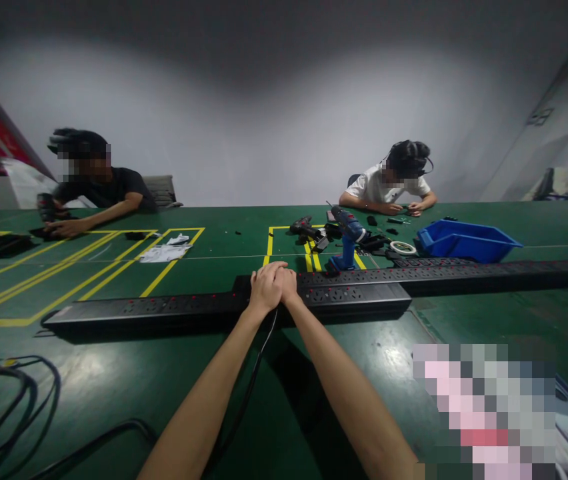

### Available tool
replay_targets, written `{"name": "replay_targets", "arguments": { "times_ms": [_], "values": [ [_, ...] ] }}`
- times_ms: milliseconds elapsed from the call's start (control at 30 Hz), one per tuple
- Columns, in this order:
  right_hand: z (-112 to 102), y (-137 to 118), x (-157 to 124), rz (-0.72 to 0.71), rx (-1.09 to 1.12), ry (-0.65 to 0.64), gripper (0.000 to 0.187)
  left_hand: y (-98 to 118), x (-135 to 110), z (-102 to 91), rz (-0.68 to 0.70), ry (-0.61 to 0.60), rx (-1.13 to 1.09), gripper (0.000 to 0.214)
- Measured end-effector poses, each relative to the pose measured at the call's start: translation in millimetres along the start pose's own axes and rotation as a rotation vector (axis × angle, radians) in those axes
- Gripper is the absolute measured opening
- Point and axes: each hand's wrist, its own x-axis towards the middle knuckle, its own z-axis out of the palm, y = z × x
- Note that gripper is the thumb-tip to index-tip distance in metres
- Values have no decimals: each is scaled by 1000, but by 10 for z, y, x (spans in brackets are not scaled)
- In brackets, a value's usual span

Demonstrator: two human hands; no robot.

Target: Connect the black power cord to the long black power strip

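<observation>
My left hand (264,289) and right hand (288,285) are pressed together on top of the long black multi-socket power strip (164,308) on the green table with yellow tape lines (114,373).

My fingers are curled closed, the left hand wrapped against the right. Whether anything sits between my palms I cannot tell. The strip lies crosswise in front of me, and my hands rest near its middle. A thin black cable (257,363) runs from under them back between my forearms. A second long black socket strip (489,272) lies just behind the first and stretches off to the right. Beyond it a blue cordless drill (348,240) stands upright, with a blue plastic bin (464,240) to its right. Two other people sit at the far side, their hands busy with small dark parts.
</observation>
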Motion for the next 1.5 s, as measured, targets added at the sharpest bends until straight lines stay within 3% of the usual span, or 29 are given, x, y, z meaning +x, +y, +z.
{"name": "replay_targets", "arguments": {
  "times_ms": [133, 533, 700, 900, 1000, 1100, 1200, 1367, 1500],
  "values": [
    [-31, -12, -21, -7, 14, 0, 30, -8, -98, -116, 14, -68, 192, 43],
    [-94, -17, -34, -23, 104, -13, 27, -109, -243, -103, 52, -36, 154, 48],
    [-98, 48, -130, -46, 187, 112, 34, -40, -282, -115, 54, 26, 187, 48],
    [-114, 119, -410, -207, 306, 243, 28, -86, -303, -113, 99, 32, 131, 43],
    [-74, 173, -706, -275, 415, 313, 33, -112, -299, -105, 91, 11, 101, 44],
    [-3, 239, -1028, -432, 455, 360, 38, -115, -306, -109, 116, -1, 112, 45],
    [34, 268, -1213, -378, 526, 427, 36, -102, -320, -122, 127, -25, 137, 45],
    [5, 241, -1220, -276, 689, 460, 23, -89, -328, -136, 117, 12, 137, 50],
    [24, 228, -1256, -346, 739, 373, 16, -120, -295, -146, 128, 31, 138, 54]
  ]
}}
